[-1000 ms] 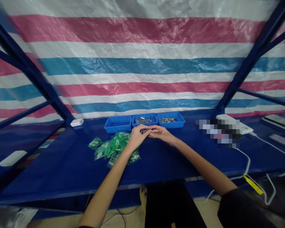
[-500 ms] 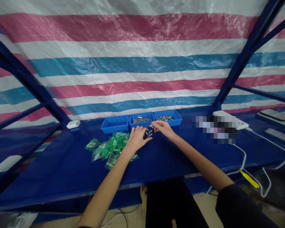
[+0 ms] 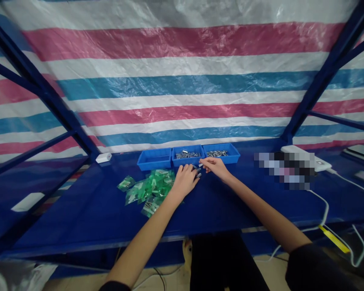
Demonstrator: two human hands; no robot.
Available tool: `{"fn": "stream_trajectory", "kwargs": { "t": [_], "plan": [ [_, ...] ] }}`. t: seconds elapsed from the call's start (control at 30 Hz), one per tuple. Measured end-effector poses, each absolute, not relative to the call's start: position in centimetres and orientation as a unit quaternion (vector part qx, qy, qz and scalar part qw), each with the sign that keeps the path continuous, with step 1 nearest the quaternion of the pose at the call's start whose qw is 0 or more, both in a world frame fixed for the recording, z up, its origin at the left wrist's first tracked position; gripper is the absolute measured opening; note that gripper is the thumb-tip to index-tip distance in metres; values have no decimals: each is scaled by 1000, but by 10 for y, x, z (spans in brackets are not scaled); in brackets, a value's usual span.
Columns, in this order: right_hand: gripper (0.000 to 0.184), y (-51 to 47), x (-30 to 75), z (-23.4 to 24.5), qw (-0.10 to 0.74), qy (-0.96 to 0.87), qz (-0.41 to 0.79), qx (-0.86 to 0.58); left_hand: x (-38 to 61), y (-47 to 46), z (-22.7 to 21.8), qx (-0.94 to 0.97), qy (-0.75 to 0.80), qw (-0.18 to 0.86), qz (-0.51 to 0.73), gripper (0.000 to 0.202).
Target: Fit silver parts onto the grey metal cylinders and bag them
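My left hand [image 3: 185,180] rests on the blue table [image 3: 79,210] beside a pile of small green packets [image 3: 150,188], its fingers curled around a few small metal parts [image 3: 197,173]. My right hand [image 3: 215,165] is just to the right, pinching one small metal piece at its fingertips near the left hand. Three blue trays stand in a row behind the hands: the left tray [image 3: 154,158] looks empty, the middle tray [image 3: 187,155] and the right tray [image 3: 221,153] hold several metal parts.
A striped tarp hangs behind the table between dark blue frame posts. A small white box [image 3: 103,157] lies at the back left. A white device [image 3: 306,157] with white cables [image 3: 321,202] sits on the right. My dark-clad legs are below the table edge.
Both hands were joined over the table a second ago. They then parted; the right hand moved toward the trays, and the left hand settled on the table with metal parts.
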State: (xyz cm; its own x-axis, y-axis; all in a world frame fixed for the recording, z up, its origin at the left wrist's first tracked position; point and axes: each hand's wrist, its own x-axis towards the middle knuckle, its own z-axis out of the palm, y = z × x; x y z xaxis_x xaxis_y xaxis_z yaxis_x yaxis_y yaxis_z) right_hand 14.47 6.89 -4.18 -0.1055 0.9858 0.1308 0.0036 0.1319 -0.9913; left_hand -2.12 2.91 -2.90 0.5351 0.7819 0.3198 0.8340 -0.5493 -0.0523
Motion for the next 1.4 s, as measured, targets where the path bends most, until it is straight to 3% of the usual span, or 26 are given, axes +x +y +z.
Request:
{"fn": "stream_trajectory", "kwargs": {
  "t": [0.2, 0.37, 0.57, 0.7, 1.0, 1.4],
  "plan": [
    [32, 70, 145, -40, 513, -538, 443, -501, -22, 25, -24, -876, -457, 55, -141, 13],
    [52, 66, 139, -34, 551, -547, 500, -385, -21, 23, -23, -879, -448, -2, -161, 11],
    [35, 65, 141, -39, 472, -611, 480, -417, -22, 26, -18, -831, -500, -33, -242, 14],
    [37, 64, 143, -43, 410, -621, 514, -427, -25, 31, -14, -789, -526, -52, -313, 12],
    [37, 56, 139, -41, 352, -666, 550, -362, -27, 40, -17, -754, -500, -141, -402, 15],
    [34, 53, 137, -36, 388, -634, 565, -358, -28, 40, -13, -733, -504, -135, -437, 18]
  ]
}}
